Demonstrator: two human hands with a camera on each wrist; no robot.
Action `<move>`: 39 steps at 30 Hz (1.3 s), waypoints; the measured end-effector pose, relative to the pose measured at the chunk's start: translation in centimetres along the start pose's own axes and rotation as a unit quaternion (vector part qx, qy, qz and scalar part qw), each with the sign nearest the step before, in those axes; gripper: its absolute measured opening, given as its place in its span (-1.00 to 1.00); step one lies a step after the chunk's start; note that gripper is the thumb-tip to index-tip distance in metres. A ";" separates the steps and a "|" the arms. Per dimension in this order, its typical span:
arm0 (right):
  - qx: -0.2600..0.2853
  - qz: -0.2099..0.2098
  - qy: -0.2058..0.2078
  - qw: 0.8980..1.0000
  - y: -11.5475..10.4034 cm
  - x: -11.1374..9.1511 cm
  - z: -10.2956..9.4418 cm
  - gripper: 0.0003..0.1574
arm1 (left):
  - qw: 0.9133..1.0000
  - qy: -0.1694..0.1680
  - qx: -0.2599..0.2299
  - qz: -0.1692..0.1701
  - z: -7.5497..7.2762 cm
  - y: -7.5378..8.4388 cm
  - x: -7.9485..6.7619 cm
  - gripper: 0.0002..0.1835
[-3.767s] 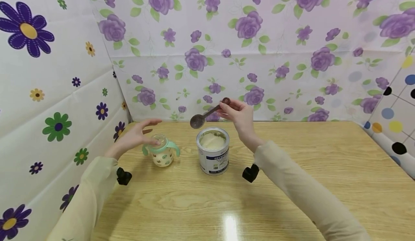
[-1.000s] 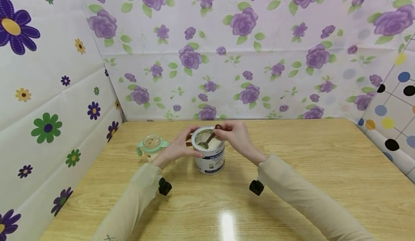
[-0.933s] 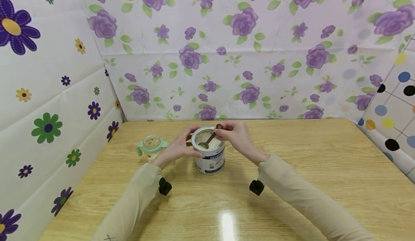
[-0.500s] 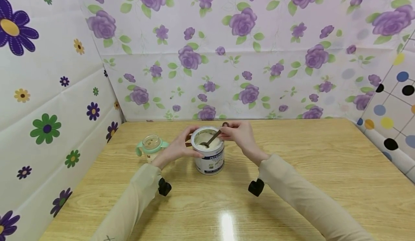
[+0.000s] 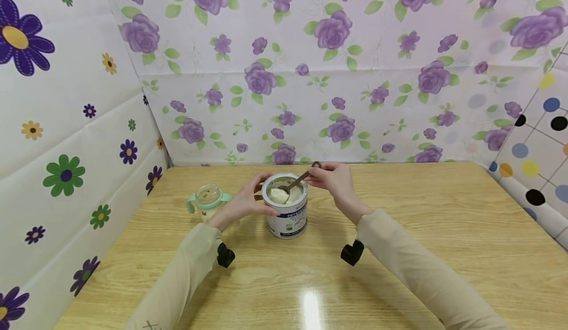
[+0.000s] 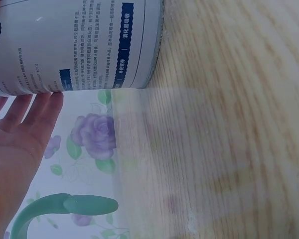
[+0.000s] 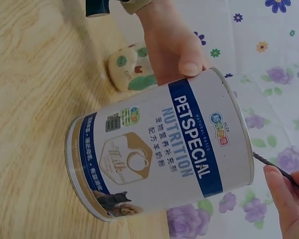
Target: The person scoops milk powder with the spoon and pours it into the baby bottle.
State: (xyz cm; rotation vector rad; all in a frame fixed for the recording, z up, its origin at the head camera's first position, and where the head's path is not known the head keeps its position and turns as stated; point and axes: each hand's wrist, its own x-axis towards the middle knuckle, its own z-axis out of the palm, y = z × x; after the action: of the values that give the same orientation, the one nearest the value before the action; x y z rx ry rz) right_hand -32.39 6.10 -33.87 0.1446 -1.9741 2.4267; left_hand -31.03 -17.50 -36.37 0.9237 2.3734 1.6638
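We see a left hand (image 5: pixel 241 204) wrapped around the side of a PETSPECIAL milk powder can (image 5: pixel 287 224), thumb across its front, while the right hand (image 5: pixel 335 181) pinches the handle of a brown measuring spoon (image 5: pixel 301 179). We find the spoon's bowl within the open can, at a mound of pale powder (image 5: pixel 279 195). The can stands upright on a wood-grain table (image 5: pixel 412 241), near a green-handled baby bottle (image 5: pixel 208 203), before a purple-rose backdrop (image 5: pixel 377 58).

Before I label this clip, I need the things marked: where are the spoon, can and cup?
Spoon (image 5: pixel 300 179), head view: on its handle.
Can (image 7: pixel 159 149), right wrist view: on its printed front.
Cup (image 5: pixel 209 205), head view: on its green collar.
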 end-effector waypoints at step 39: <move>0.058 0.010 0.007 0.998 -0.4 0.2 -1.0 -0.73 | 1.000 0.001 0.001 -0.016 0.1 0.2 0.0 -0.04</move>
State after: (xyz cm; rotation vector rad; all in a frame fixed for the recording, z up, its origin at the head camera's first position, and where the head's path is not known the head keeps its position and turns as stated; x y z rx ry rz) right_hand -32.61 7.16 -33.68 0.1095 -1.8390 2.5478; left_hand -30.90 -17.44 -36.23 0.8809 2.3791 1.6511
